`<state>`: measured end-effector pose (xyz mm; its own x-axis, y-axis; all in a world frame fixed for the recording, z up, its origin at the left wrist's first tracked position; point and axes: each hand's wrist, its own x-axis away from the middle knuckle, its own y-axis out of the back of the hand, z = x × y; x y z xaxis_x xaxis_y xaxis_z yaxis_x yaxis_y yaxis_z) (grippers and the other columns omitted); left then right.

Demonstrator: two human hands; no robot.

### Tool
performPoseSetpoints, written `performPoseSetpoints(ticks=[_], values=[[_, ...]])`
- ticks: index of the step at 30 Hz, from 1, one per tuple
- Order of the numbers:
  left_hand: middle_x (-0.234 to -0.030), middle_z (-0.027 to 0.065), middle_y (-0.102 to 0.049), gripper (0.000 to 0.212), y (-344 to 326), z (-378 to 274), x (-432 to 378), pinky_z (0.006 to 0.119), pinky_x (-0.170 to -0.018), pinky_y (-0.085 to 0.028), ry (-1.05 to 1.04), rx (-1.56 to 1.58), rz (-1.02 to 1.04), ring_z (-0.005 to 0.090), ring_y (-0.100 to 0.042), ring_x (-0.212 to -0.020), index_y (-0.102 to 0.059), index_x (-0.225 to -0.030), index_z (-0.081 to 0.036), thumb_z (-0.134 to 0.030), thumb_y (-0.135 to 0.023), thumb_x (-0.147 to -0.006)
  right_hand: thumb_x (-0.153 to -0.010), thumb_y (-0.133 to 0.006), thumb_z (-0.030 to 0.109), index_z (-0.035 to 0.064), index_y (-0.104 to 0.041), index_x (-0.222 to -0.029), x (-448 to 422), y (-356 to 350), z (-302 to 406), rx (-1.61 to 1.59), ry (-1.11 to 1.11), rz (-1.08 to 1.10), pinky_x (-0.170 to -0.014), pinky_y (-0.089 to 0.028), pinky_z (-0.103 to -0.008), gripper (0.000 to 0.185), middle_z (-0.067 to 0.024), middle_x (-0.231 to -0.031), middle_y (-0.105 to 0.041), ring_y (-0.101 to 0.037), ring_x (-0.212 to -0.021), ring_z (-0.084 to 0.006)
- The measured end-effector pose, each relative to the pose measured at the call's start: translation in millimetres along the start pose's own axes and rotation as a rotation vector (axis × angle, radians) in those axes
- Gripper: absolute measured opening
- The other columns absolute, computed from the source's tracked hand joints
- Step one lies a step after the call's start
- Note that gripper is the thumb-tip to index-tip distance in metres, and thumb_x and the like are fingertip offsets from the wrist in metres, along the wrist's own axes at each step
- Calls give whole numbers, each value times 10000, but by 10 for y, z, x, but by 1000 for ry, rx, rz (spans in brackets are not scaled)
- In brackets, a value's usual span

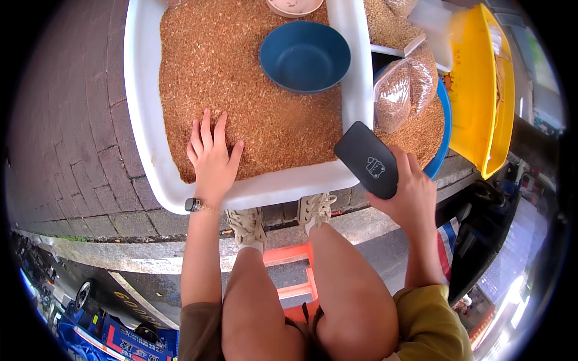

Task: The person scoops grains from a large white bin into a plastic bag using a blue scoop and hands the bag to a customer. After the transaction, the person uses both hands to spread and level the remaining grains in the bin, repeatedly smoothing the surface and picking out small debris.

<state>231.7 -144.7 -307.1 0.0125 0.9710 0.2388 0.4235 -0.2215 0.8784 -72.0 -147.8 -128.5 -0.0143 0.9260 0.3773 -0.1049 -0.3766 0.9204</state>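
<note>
My left hand (214, 160) lies palm down with its fingers spread on a bed of fine reddish-brown dried bits (244, 117), too small to name exactly. They fill a large white plastic tub (275, 186). In my right hand (408, 194) is a flat black phone-sized device (368, 158) with a small white animal drawing on its face. The device is held over the tub's near right corner. An empty dark blue bowl (305, 56) rests on the dried bits at the far right. Behind it, a pale bowl (295, 6) is cut by the top edge.
Right of the tub stands a blue basin (445, 131) of tan dried goods with a clear plastic bag (397, 94) on top. A yellow plastic bin (469, 104) is beyond it. An orange stool (289, 291) is beneath me, by the kerb (149, 257).
</note>
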Motion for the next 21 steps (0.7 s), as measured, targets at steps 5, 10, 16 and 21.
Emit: performPoseSetpoints(ticks=[5, 10, 16, 21], values=[[-1527, 133, -252, 618, 26, 44, 14, 557, -1098, -167, -13, -39, -43, 391, -210, -1395, -358, -1440, -168, -334, -586, -891, -576, -848, 210, 77, -525, -1159, -274, 283, 264, 385, 230, 194, -606, -501, -345, 679, -76, -902, -530, -640, -737, -255], [-1546, 118, -228, 610, 29, 8, -3, 541, -1110, -146, 2, -25, -8, 371, -181, -1417, -353, -1450, -182, -353, -572, -907, -638, -838, 330, 34, -593, -1071, -687, -43, 521, 691, 322, 471, -609, -500, -308, 579, -59, -887, -585, -642, -767, -166], [-1527, 136, -254, 609, 10, 7, 3, 550, -1102, -165, -19, -13, -26, 384, -202, -1402, -360, -1438, -171, -341, -579, -895, -606, -849, 393, 46, -579, -976, -704, -397, 485, 671, 123, 496, -625, -530, -318, 575, -72, -838, -599, -656, -757, -221], [-1544, 122, -231, 596, 28, 13, -2, 542, -1109, -144, -3, 21, -16, 372, -178, -1415, -372, -1438, -176, -349, -575, -905, -751, -744, 358, 66, -598, -1053, -661, -654, 344, 622, 134, 217, -662, -533, -342, 444, -76, -832, -595, -648, -855, -244]])
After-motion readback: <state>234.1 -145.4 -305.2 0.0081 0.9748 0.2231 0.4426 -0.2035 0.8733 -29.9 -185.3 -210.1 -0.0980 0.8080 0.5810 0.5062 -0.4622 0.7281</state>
